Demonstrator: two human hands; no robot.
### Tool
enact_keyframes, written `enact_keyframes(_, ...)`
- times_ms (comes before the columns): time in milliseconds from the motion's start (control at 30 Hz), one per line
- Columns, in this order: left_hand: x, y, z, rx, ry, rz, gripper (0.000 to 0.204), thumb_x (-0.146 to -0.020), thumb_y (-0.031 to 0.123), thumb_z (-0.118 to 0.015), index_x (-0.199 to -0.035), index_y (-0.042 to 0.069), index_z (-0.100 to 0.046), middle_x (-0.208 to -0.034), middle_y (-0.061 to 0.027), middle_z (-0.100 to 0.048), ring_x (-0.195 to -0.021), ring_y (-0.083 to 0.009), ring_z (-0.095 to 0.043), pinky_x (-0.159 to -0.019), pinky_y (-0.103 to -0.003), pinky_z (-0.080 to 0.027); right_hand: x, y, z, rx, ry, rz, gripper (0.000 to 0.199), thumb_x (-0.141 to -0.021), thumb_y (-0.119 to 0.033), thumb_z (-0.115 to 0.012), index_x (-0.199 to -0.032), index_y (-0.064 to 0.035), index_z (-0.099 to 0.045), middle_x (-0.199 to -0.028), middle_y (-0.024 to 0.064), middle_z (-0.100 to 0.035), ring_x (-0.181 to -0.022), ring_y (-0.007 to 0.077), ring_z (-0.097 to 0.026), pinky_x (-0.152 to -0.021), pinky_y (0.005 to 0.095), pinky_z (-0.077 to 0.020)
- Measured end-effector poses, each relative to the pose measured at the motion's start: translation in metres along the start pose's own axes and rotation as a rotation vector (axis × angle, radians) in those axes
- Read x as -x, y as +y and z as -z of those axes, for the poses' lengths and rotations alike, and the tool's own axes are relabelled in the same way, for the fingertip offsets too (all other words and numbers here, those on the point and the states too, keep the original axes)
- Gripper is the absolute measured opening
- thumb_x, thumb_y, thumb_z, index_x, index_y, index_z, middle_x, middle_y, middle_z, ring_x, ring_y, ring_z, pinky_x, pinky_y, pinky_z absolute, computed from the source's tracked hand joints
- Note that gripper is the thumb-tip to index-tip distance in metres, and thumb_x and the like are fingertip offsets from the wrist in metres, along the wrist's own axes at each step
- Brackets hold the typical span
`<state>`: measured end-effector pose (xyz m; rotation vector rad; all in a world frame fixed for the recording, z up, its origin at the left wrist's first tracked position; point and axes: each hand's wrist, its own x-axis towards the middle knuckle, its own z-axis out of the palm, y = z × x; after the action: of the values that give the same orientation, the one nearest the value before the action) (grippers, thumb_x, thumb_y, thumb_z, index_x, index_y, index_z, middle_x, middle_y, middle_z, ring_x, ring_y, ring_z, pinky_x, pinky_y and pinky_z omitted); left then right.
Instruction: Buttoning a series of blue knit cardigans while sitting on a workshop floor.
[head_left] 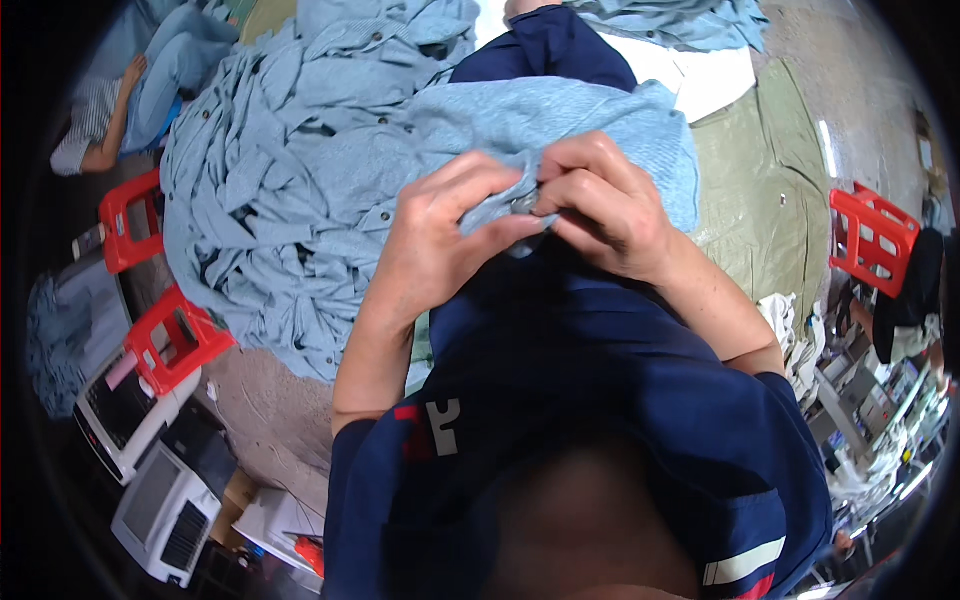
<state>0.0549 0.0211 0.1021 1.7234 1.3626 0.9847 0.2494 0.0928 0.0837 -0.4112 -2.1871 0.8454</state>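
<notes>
While both hands met above the navy trousers [545, 48], the left hand [432, 228] was pinched on a bunched fold of the light-blue knit garment [575, 112], and the right hand [622, 218] had its fingertips clamped on the same fold just beside. A small greyish glint [523, 206] showed between them — too blurred to name. The garment lay across the trousers, its right edge over the left side of the olive sheet [762, 195]; a pile of similar buttoned garments [285, 185] adjoined it on the left. The step in hand looked like close finger work on that fold — and the next move, I judged, called for a steady left pinch and only slight shifts of the right fingertips.
</notes>
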Motion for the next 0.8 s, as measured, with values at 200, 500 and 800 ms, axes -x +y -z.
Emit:
enact_keyframes(200,0.015,0.008,0.001,-0.273,0.04,0.018,0.029,-0.074,0.003,-0.075,-0.099,-0.003,-0.062,-0.087,-0.0144,-0.061,-0.073,-0.0297,-0.062,-0.063,-0.034,-0.049,-0.007,0.003,-0.018,-0.096,-0.22,-0.137,0.03,-0.077,-0.005,-0.064,-0.105,-0.0042,-0.055,-0.097,0.0117,-0.057,-0.077,0.0318,-0.063,-0.063,0.038,-0.0525)
enact_keyframes(500,0.017,-0.01,-0.007,-0.296,0.124,0.03,0.022,-0.077,0.005,-0.075,-0.093,-0.002,-0.061,-0.074,-0.0113,-0.053,-0.058,-0.0228,-0.05,-0.051,-0.032,-0.04,0.004,0.007,-0.033,-0.21,0.101,-0.243,0.017,-0.068,0.0,-0.06,-0.083,-0.0013,-0.053,-0.076,0.0122,-0.051,-0.069,0.0326,-0.056,-0.056,0.0397,-0.0457)
enact_keyframes(800,0.001,-0.014,-0.027,-0.496,0.242,-0.22,0.017,-0.067,0.006,-0.072,-0.076,0.004,-0.059,-0.066,-0.0094,-0.049,-0.055,-0.0265,-0.051,-0.048,-0.036,-0.039,0.006,0.008,-0.021,-0.162,0.215,-0.356,0.014,-0.066,0.006,-0.063,-0.077,0.0007,-0.057,-0.071,0.0105,-0.053,-0.063,0.0231,-0.056,-0.055,0.0313,-0.0443)
